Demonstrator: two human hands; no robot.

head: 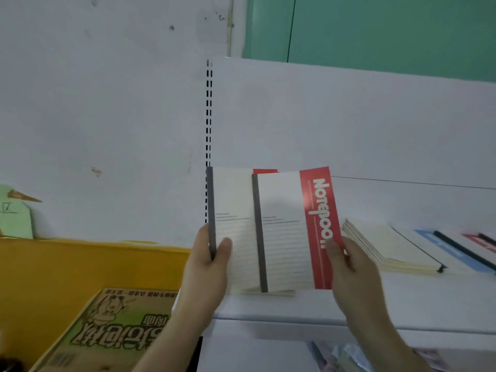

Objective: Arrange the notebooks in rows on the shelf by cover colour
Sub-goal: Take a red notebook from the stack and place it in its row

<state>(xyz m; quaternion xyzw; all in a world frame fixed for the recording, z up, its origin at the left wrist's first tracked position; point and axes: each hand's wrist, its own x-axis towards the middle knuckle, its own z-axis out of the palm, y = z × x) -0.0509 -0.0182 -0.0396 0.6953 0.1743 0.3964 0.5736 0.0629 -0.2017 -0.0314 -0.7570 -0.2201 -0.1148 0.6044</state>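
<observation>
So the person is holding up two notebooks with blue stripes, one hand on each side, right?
Not quite. The stripes on the notebooks being held are red, not blue; the head view shows the red band with white lettering. The rest is right: the left hand grips the left edge and the right hand holds the right edge. A blue-striped notebook lies flat on the shelf further right.

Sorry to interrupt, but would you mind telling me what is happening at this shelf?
A person is holding red-covered notebooks upright on the white shelf. The left hand grips the grey spine side and the right hand pinches the red edge. More notebooks lie flat to the right, with blue and red covers among them.
</observation>
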